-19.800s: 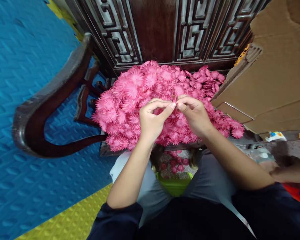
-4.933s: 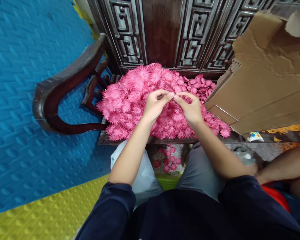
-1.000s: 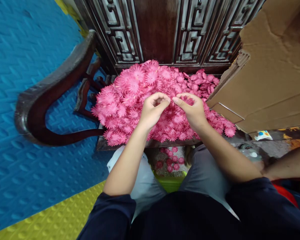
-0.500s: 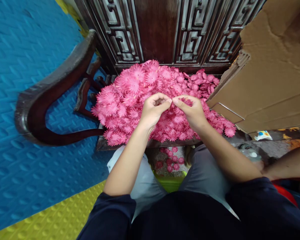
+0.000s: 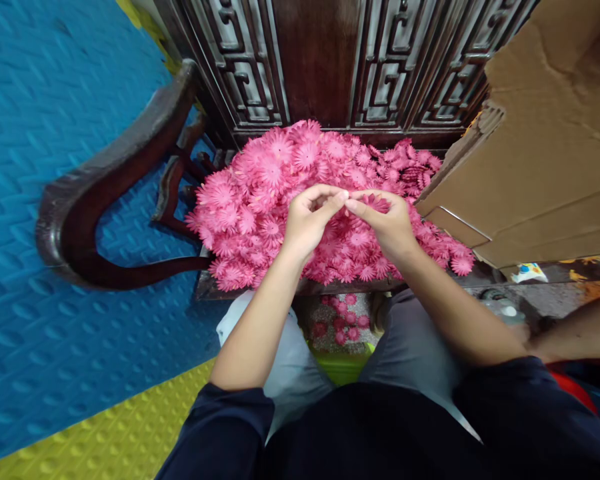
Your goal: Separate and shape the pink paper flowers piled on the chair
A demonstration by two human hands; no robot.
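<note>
Since half a second ago the two hands have drawn a touch higher and closer over the heap, their fingertips now meeting where a small gap showed a second ago. The left hand curls its fingers inward, thumb and forefinger pressed together against the tips of the right hand, whose fingers pinch a single pink paper flower; only the flower's petals show past the knuckles, at about 1 o'clock from the meeting point. Directly beneath and all around the hands lies the pile of pink paper flowers, spread over the seat of a dark carved wooden chair, whose fretwork back rises at 12 o'clock and whose curved armrest sweeps out toward 9 o'clock. A flattened cardboard box leans in from 2 o'clock, its lower edge just beside the right rim of the pile. Between the person's knees, at 6 o'clock from the hands, a green basin holds a scattering of loose pink flowers. Grey trousers and dark navy sleeves frame the lower part of the view. Blue foam floor mats cover the ground at 9 o'clock, with a yellow mat at 7 o'clock. Another person's bare forearm reaches in from the right edge at 4 o'clock, well apart from the working hands.
</note>
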